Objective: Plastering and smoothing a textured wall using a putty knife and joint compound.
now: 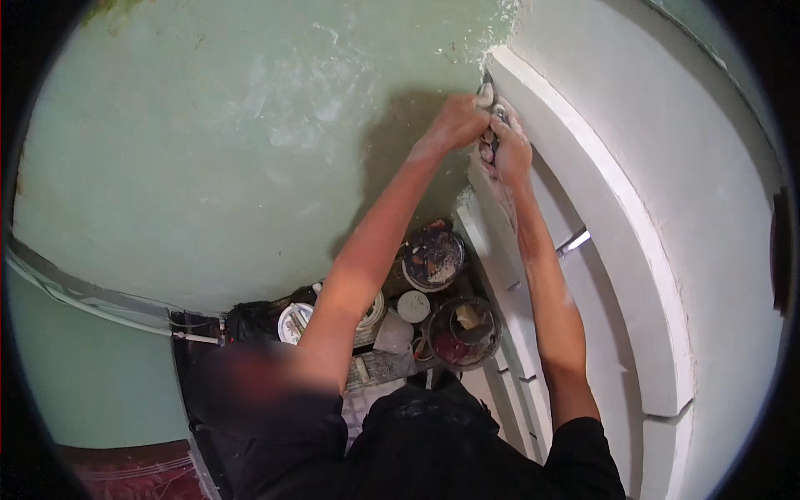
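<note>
Both of my arms reach up to the corner where a white ledge (533, 79) meets the pale green wall (250, 142). My left hand (461, 123) is closed, with a thin dark-tipped tool (487, 78) showing at its fingers against the ledge's end. Just to its right, my right hand (511, 150) is closed around a small dark object (497, 137), mostly covered by the fingers. White paste or dust coats the fingers of both hands. The two hands touch or nearly touch. Whether they grip one tool or two, I cannot tell.
Below my arms stand a paint-smeared bucket (433, 254), a dark tub (492, 346) with a smaller container inside, and a white-topped round container (413, 306). White stepped panels curve down the right side. A pale pipe (125, 319) runs along the left wall.
</note>
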Motion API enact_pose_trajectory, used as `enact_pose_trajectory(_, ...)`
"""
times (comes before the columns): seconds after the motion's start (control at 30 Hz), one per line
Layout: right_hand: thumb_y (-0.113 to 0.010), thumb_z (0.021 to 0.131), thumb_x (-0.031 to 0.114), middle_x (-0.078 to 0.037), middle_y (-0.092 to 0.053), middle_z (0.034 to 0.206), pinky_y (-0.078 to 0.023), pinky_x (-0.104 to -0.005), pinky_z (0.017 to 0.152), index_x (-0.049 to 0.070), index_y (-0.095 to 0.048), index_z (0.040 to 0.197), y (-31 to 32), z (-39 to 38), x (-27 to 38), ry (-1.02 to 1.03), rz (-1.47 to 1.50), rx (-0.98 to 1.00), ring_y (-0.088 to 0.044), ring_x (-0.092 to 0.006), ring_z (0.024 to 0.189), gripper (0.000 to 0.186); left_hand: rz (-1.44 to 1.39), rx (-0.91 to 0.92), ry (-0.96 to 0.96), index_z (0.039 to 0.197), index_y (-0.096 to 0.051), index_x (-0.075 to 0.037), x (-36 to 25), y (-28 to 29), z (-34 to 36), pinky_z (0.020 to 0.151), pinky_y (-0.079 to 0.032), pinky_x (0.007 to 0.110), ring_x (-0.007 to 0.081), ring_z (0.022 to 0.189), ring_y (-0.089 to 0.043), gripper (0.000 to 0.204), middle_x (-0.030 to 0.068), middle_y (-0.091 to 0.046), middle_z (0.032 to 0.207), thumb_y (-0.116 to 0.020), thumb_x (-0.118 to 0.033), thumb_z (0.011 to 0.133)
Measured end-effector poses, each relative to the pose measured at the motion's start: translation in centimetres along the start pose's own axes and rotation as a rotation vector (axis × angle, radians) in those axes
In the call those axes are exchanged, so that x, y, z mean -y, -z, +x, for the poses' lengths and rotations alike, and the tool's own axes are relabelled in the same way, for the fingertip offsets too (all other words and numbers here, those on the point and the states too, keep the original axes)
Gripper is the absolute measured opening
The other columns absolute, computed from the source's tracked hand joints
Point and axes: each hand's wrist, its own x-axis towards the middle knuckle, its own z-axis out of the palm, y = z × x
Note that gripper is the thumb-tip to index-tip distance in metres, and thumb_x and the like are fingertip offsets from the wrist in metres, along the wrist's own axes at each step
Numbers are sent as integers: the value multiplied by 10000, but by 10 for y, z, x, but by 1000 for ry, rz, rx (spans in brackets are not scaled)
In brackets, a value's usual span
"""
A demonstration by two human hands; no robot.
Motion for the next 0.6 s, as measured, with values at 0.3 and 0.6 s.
enact_pose_trajectory(0.3, -600, 875, 349, -131, -592, 1106, -422, -254, 498, 101, -304, 1498, 36, -104, 5, 199, -678, -13, -530, -135, 611, 733, -19, -493, 265, 878, -654, -130, 110, 9, -60, 685, -485, 392, 243, 708, -590, 189, 105, -653, 781, -568, -272, 787)
enact_pose_trajectory(0.6, -551, 842, 105, 31, -469, 784, -323, -195, 456, 94, -356, 1482, 114, -260, -30, 45, -483, -215, -399, -33, 534, 668, -933, -603, 250, 1132, -575, -36, 8, -15, -47, 759, -511, 350, 196, 851, -627, 398, 87, -610, 1000, -673, -46, 747)
